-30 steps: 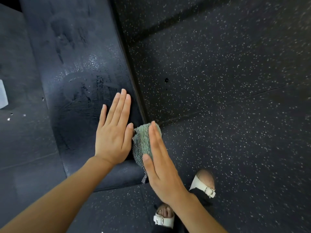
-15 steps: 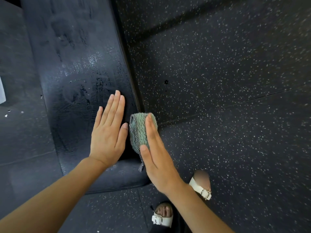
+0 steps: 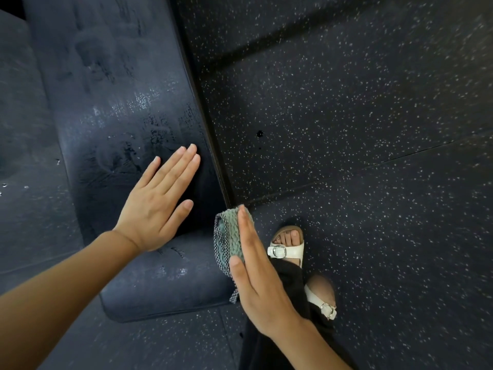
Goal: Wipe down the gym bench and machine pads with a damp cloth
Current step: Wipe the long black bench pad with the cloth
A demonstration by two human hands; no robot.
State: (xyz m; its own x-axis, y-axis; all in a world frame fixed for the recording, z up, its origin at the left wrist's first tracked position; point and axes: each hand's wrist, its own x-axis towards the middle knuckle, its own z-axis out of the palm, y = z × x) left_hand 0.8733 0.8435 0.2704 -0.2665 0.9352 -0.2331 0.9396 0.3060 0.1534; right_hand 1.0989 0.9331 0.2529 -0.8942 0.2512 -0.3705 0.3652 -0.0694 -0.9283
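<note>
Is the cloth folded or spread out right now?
Folded: the cloth is a compact, layered pad, pressed at the bench edge by the flat right hand.

A long, dark navy padded vinyl bench (image 3: 112, 89) runs from the top of the view down to a rounded near end. Its top is marked with damp smears and glinting droplets. The left hand (image 3: 157, 206) lies flat on it with straight fingers, near the right edge. By the near corner, the right hand (image 3: 256, 276) presses a folded green knitted cloth (image 3: 230, 236) flat against the bench's side. Around the bench lies a black rubber floor flecked with white (image 3: 373, 129). Two feet in white buckled sandals (image 3: 286, 247) stand just right of the bench.
</note>
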